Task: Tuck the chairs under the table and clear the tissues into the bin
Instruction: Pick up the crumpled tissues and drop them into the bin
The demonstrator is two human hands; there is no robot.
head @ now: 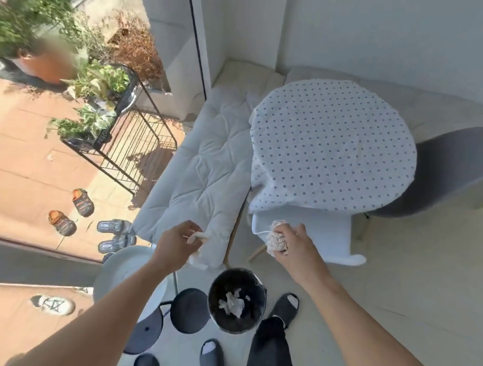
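Observation:
My right hand (293, 246) is closed around a crumpled tissue wad (276, 240), held above and a little beyond the black bin (214, 309). My left hand (181, 240) pinches a small white tissue scrap (199, 236) left of the bin. The bin stands open on the floor by my feet, with crumpled tissues (232, 303) lying inside. A round table under a dotted cloth (332, 145) stands ahead. A white chair (315, 236) is pushed partly under its near side, and a grey chair (449, 173) sits at its right edge.
A white padded cushion bench (203, 166) runs along the glass door to the left of the table. The bin's round lid (189, 309), a white bowl-like chair (124, 272) and a dark stool (145, 331) crowd the floor left of the bin. Slippers cover my feet.

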